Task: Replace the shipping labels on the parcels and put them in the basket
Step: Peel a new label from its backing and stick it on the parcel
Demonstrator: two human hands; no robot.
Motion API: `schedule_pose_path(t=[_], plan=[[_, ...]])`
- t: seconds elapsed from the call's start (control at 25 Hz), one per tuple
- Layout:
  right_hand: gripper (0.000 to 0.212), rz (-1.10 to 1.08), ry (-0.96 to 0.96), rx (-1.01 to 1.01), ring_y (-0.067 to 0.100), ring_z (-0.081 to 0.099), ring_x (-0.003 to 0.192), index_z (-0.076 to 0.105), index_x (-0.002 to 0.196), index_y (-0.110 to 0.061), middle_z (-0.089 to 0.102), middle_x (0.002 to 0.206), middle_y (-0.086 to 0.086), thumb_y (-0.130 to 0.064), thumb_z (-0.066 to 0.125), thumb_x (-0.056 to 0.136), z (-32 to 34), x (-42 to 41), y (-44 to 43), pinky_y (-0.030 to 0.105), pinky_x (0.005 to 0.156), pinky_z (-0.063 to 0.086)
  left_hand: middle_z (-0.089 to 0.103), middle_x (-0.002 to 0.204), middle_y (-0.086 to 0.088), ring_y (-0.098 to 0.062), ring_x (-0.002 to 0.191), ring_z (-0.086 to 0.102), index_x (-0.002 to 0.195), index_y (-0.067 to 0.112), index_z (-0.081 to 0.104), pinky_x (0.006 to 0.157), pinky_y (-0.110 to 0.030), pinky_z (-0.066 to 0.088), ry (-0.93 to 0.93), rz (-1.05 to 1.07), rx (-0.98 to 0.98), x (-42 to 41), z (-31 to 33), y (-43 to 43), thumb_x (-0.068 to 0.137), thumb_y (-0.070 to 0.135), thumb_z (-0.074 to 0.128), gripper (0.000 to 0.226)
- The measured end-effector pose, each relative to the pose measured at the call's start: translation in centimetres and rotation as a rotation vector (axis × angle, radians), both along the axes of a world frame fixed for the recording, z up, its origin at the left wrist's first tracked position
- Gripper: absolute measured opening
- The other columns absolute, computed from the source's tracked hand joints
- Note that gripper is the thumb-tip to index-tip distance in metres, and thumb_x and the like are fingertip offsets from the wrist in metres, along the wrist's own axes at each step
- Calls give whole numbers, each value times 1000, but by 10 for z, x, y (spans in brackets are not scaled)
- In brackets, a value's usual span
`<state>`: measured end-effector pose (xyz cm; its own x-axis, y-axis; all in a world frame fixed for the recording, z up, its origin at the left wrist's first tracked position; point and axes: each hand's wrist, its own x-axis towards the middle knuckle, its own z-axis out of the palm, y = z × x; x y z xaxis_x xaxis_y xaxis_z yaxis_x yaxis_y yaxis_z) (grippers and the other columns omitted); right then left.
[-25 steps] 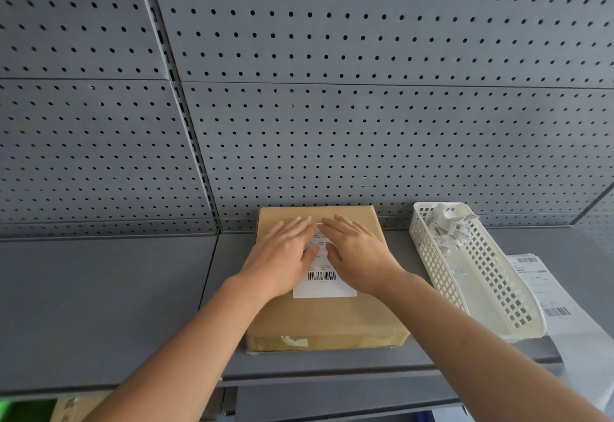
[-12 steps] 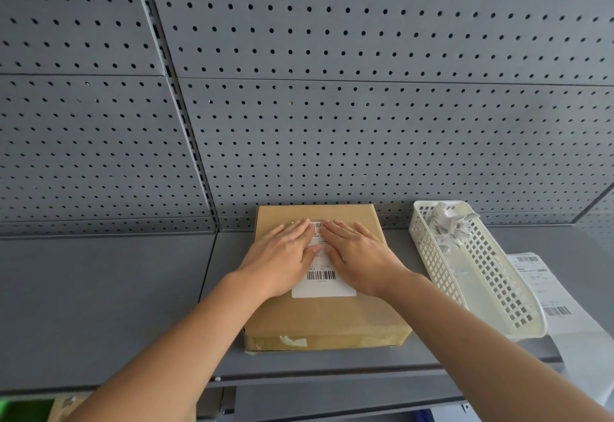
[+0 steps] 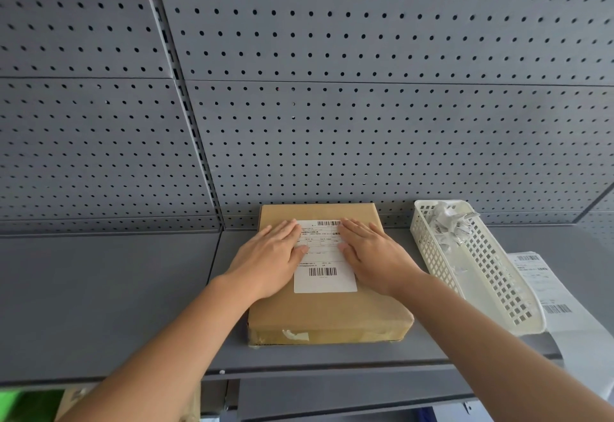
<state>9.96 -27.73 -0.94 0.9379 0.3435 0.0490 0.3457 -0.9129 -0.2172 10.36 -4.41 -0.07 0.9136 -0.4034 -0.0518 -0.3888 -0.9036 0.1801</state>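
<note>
Had my left hand (image 3: 269, 255) and right hand (image 3: 375, 255) flat, fingers straight, pressing the label (image 3: 325, 277) down on the parcel (image 3: 329, 317). The parcel sat on the shelf (image 3: 116, 288) dead ahead, long side running away from me. The basket (image 3: 432, 255) lay just to the right of it, nearer my right hand. My fingers hid the label's side edges, and the print was too small to read, tbh.

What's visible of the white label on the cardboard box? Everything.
The shipping label is a white paper rectangle lying flat on top of the brown cardboard parcel. It carries a barcode near the far edge, rows of small print too fine to read, and a second barcode lower down. The left hand and right hand press flat on its two side edges.
</note>
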Motion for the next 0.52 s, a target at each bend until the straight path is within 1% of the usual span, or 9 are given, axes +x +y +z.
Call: schedule_pose_path(t=[0.24,0.32,0.44,0.52], plan=[[51,122,-58,35,11,17,151,29,155,-18,24,163,-1,-35,28,107,0,-23,11,28,123,6,0,170,6,-2,155,-2,164,21,6,126,-26,-4,-12,-98,-36,-24,2,-13,109,49,19,63],[53,137,-48,27,12,17,151,27,156,-20,23,163,-3,-37,25,106,-2,-26,16,29,123,6,0,171,6,-2,155,-2,164,21,7,126,-26,-3,-10,-105,-31,-27,-1,-15,109,49,19,63],[61,149,-42,-11,13,18,151,26,156,-19,23,163,-2,-44,14,101,-7,-28,21,32,124,9,0,171,5,-3,155,-1,163,20,7,127,-27,-1,-8,-101,-15,-28,-4,-16,109,49,18,63],[61,139,-56,-16,13,20,150,28,155,-19,24,163,-2,-44,15,101,-10,-28,20,31,124,8,1,171,5,-3,155,-1,163,20,7,127,-28,-1,-10,-95,-6,-27,-5,-16,109,49,17,62]])
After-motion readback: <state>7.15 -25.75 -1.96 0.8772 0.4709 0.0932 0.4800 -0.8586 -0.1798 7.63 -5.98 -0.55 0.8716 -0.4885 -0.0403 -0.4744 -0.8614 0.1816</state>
